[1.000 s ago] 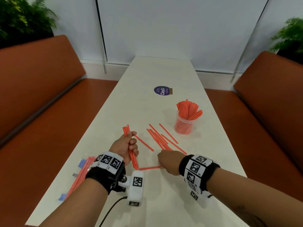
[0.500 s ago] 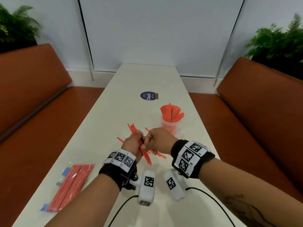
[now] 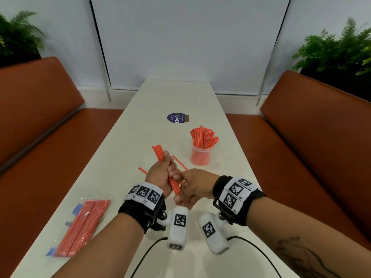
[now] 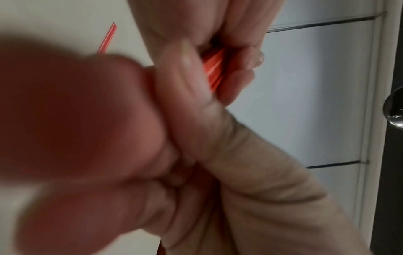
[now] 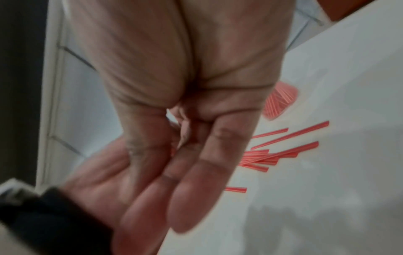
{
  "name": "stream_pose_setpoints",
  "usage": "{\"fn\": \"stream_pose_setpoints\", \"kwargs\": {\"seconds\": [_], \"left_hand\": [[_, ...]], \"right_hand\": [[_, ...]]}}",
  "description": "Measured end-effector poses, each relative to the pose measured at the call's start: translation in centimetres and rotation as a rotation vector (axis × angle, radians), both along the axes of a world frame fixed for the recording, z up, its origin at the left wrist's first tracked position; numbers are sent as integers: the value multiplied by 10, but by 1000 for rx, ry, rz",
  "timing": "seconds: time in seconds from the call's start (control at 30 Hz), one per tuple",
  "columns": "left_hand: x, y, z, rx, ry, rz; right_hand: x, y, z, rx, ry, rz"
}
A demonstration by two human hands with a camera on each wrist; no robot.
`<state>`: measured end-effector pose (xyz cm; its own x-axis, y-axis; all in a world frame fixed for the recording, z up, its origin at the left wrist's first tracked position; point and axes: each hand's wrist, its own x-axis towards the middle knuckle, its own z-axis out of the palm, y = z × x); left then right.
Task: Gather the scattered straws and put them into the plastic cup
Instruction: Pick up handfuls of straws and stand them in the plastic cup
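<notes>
Left hand (image 3: pixel 160 173) curled around a bundle of red straws (image 3: pixel 157 152), gripping it at a slant just short of the plastic cup (image 3: pixel 200 156) and a little to its left, above the desk (image 3: pixel 124 149). Right hand (image 3: pixel 195 187) pressed against the bundle's near end, fingers (image 5: pixel 196 186) extended toward the left palm; cannot tell whether pinching a straw or only touching. Plastic cup upright on the desk, already packed with red straws fanning out above its rim. Loose straws (image 5: pixel 283 151) flat on the desk between the cup and the hands, several crossing in a small heap, one short piece apart nearer the wrist. One more loose straw (image 3: pixel 143 170) poking out left of the left hand. Clear packet of red straws (image 3: pixel 82 223) well to the near left of the cup, by the desk's left edge. Round dark sticker (image 3: pixel 176 117) beyond the cup, slightly to its left.
</notes>
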<state>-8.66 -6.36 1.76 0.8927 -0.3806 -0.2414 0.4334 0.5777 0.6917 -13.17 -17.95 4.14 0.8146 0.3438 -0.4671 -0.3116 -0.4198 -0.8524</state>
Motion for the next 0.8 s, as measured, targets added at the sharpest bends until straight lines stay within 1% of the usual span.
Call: {"fn": "stream_pose_setpoints", "kwargs": {"seconds": [0.07, 0.1, 0.13, 0.17, 0.23, 0.27, 0.3, 0.33, 0.4, 0.43, 0.47, 0.53, 0.57, 0.6, 0.67, 0.8], "left_hand": [[-2, 2, 5, 21, -3, -74], [-3, 3, 7, 67, -15, -115], [-5, 4, 8, 142, -41, -150], [-7, 5, 8, 236, -81, -187], [-11, 5, 8, 403, -157, -277], [-12, 5, 8, 456, -186, -317], [-13, 3, 9, 493, -210, -346], [-13, 1, 10, 521, -230, -363], [-14, -2, 13, 562, -265, -380], [-15, -3, 14, 578, -281, -383], [-15, -4, 14, 591, -295, -381], [-14, -3, 13, 605, -320, -372], [-13, -3, 14, 616, -333, -370], [-11, -4, 14, 632, -344, -370], [-6, -8, 16, 669, -361, -385], [8, -22, 21, 713, -398, -458]], "right_hand": [[1, -4, 6, -79, -46, 63], [3, -7, 12, -100, -79, 75], [5, -11, 19, -108, -120, 50], [8, -15, 25, -108, -178, -13], [11, -17, 41, -82, -361, -150], [12, -16, 47, -92, -467, -169], [13, -15, 50, -146, -557, -143], [14, -13, 51, -246, -611, -73], [12, -10, 52, -438, -631, 78], [12, -11, 50, -446, -623, 92], [12, -13, 48, -390, -610, 57], [10, -18, 44, -182, -565, -141], [9, -21, 42, -115, -527, -228], [8, -24, 40, -98, -481, -270], [7, -28, 32, -88, -418, -270], [12, -35, 23, 53, -478, -393]]}}
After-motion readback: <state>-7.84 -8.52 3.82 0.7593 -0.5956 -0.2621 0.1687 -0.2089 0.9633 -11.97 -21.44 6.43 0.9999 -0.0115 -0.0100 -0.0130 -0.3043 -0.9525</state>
